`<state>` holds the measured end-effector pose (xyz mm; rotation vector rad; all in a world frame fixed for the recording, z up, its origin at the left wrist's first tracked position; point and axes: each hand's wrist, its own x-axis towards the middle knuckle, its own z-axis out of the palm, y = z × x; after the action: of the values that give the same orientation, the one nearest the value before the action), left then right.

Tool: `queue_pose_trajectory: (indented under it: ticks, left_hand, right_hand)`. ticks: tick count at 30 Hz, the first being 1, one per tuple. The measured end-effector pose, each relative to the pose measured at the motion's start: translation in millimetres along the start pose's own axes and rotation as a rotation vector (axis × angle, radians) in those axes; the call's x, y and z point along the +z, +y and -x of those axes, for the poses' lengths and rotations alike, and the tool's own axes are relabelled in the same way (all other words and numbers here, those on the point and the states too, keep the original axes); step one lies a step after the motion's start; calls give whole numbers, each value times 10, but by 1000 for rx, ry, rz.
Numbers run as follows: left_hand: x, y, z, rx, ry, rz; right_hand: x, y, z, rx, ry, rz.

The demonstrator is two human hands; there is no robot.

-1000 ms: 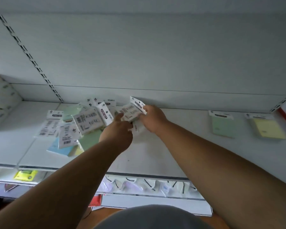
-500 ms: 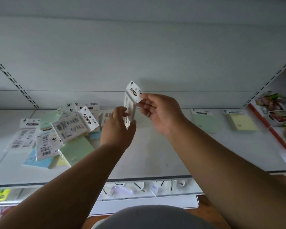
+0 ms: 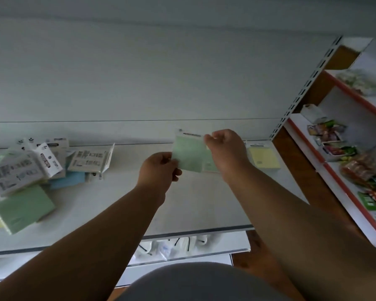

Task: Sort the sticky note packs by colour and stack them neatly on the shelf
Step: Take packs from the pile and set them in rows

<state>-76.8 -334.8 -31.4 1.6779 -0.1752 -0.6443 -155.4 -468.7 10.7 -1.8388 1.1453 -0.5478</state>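
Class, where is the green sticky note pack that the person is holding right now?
The green pack is centre-right, above the shelf, held between the left hand and right hand, left of the yellow pack.

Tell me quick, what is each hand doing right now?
Left hand: closed, pinching the lower left corner of the green sticky note pack.
Right hand: closed on the same pack's upper right edge.
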Motion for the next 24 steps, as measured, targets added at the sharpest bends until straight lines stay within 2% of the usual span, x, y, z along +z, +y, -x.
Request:
queue_pose_trajectory:
  ticks: [2, 4, 8, 11, 13, 16, 20, 24]
  left_hand:
    - [184, -28, 55, -67, -39, 108]
    - [333, -62, 98, -64, -38, 87]
    - [518, -97, 69, 49, 36, -285]
    - [640, -35, -25, 129, 56, -506]
    - [731, 30, -85, 162, 37, -666]
    - [823, 65, -151, 170, 19, -857]
    - [880, -28, -171, 152, 63, -962]
    - [909, -84, -144, 169, 103, -960]
  right_hand:
    - [-130, 171, -90, 41, -60, 71]
    - [-238, 293, -144, 85, -141, -52]
    - [-370, 442, -323, 79, -186, -118]
    - [-354, 493, -515, 68, -128, -68]
    - [-344, 517, -620, 51, -74, -4]
    - [-341, 546, -721, 5, -82, 140]
    - [-291, 630, -779, -76, -107, 389]
    - [-271, 664, -674, -209, -26, 589]
